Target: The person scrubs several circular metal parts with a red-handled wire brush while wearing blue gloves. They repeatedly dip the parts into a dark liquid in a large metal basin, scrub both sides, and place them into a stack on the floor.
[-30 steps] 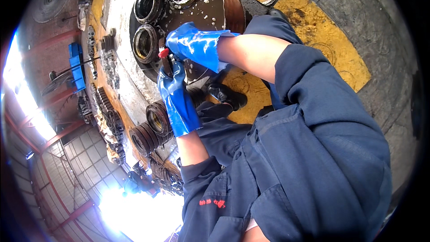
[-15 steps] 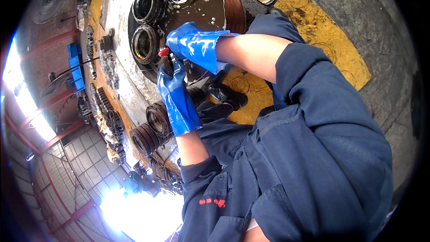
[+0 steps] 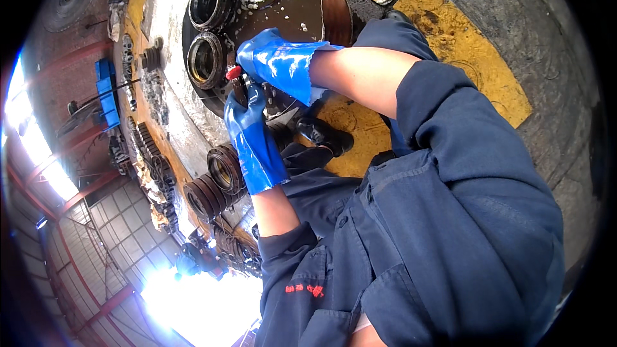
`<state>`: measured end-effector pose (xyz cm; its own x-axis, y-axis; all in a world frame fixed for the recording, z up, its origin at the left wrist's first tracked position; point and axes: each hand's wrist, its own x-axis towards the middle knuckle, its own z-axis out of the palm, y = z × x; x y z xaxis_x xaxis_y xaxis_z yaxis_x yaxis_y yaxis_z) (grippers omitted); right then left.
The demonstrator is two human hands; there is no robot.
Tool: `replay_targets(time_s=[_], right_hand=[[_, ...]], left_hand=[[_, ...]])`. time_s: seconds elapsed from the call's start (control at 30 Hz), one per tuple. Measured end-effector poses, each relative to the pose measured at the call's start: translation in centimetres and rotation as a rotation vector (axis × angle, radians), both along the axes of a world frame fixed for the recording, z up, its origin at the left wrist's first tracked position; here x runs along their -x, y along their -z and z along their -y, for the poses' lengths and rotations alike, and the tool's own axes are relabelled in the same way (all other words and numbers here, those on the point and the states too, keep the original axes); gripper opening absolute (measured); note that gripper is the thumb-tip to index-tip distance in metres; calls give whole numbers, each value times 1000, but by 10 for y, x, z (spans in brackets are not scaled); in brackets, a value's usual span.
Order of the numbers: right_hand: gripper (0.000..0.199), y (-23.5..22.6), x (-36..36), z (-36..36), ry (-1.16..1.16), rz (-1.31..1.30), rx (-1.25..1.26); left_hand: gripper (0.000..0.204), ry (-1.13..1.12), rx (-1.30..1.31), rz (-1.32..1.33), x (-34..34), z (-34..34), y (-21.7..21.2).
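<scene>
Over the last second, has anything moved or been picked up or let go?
Nothing visibly changed. Both gloved hands, left hand and right hand, stay closed together around the red-tipped tool at the edge of the dark round housing.

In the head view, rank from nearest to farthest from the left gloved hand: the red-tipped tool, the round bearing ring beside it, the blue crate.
1. Red-tipped tool, at the left hand fingertips.
2. Round metal bearing ring, just beyond, on the dark drum top.
3. Blue crate, far left by the wall.
</scene>
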<state>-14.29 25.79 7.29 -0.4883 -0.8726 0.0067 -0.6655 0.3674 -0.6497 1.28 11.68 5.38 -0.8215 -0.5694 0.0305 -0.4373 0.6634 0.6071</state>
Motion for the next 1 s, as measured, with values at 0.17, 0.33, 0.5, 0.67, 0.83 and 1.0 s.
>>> replay_targets(time_s=[0.17,0.33,0.5,0.67,0.83,1.0], right_hand=[[33,12,15,28,3,151,-244],[21,11,2,10,-36,6,171],[24,32,-1,42,38,12,-27],[24,71,26,45,37,-69,10],[34,141,60,57,21,-80,267],[28,102,37,46,-31,-36,163]], left_hand=[[40,-25,33,147,24,-18,-4],[35,-118,168,153,12,-1,4],[40,-178,66,151,0,-22,-15],[37,-266,25,35,15,-36,-7],[40,-252,-63,-14,5,-51,-41],[46,-237,-165,60,-7,-52,-42]])
